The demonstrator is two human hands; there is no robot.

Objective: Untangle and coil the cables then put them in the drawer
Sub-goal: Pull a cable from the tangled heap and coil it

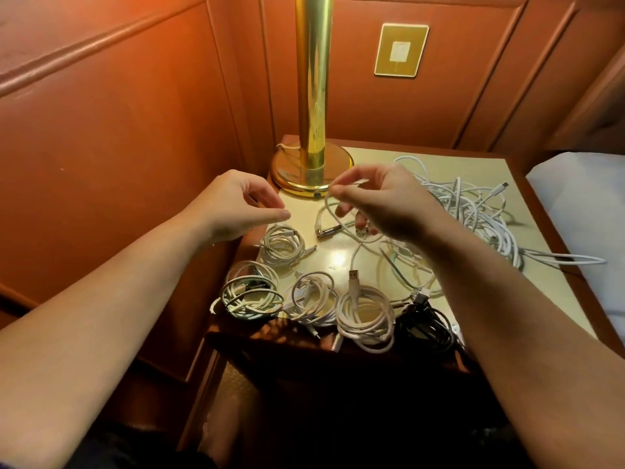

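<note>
My right hand [382,201] is pinching a white cable [341,211] near its end between thumb and forefinger, holding it raised above the table [338,255]; the cable is looping down beneath the hand toward the tabletop. My left hand [236,204] is hovering just left of it, fingers loosely curled with thumb and fingertips close together, gripping nothing that I can make out. Four white coils are lying along the near and left part of the table: one small coil [280,247], one at the left edge [248,292], and two at the front [313,297] [367,316]. A black coil [427,321] is sitting at the front right. A tangled white heap [473,208] is occupying the far right. A brass lamp [313,96] is standing at the back.
</note>
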